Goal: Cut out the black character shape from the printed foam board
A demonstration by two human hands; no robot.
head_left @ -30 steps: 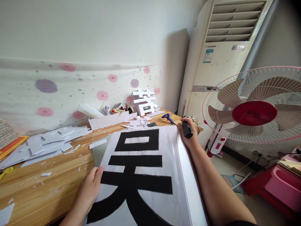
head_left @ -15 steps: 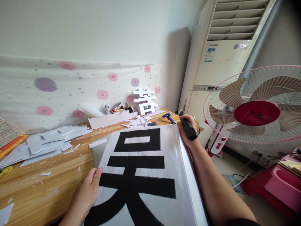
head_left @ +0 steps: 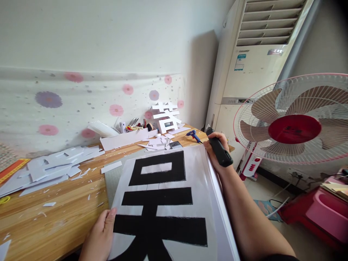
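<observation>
A large white sheet (head_left: 168, 212) with a bold black printed character lies on white board in front of me, tilted toward my body. On its left edge, my left hand (head_left: 99, 233) grips it with the thumb on top; the other fingers are hidden underneath. At the upper right edge, my right hand (head_left: 217, 146) is wrapped around a black utility knife (head_left: 219, 149), blade end pointing up and away. That hand also rests against the board's edge. Under the sheet's upper left shows a grey cutting mat (head_left: 112, 183) with a white strip (head_left: 111, 166) on it.
Beyond the sheet, a blue glue gun (head_left: 193, 136) lies on the wooden table (head_left: 67, 214). A white tray (head_left: 125, 139) of tools, a white built-up character (head_left: 165, 117) and white offcuts (head_left: 54, 161) stand or lie farther back. A fan (head_left: 295, 128) is at right.
The sheet and board have shifted down toward me, with my left hand lower alongside. My right hand keeps the knife near the same corner, its handle tipped slightly lower.
</observation>
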